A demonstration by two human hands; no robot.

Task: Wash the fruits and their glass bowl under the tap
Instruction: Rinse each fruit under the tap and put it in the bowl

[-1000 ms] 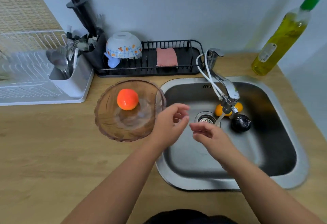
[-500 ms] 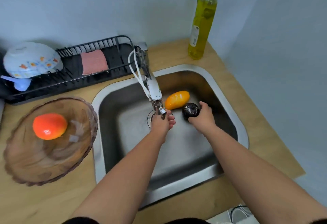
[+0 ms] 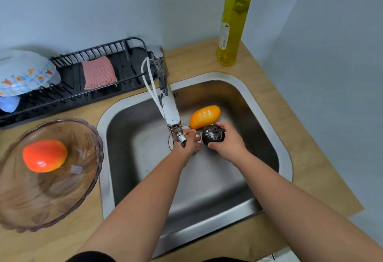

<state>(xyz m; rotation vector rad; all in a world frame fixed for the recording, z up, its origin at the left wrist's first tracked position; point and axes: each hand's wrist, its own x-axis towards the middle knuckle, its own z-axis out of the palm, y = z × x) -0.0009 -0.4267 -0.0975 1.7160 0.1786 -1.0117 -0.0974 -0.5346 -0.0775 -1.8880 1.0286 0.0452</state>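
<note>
Down in the sink (image 3: 267, 116) our right hand (image 3: 229, 144) grips the dark fruit (image 3: 213, 135), fingers curled round its far side, thumb under it. Fruit sits just right of the tap (image 3: 171, 108) nozzle, near the drain. Left hand (image 3: 189, 142) is under the nozzle, fingers curled inward, holding nothing we can see. Yellow fruit (image 3: 204, 116) lies on the sink floor right behind the dark one; touching or not, can't tell. Glass bowl (image 3: 87, 181) stands on the counter (image 3: 267, 87) left of the sink, orange fruit (image 3: 44, 158) inside it. Black rack (image 3: 116, 48) behind holds a pink sponge (image 3: 99, 72) and an upturned patterned bowl (image 3: 24, 73). Soap bottle (image 3: 233, 23) stands at the back corner.
</note>
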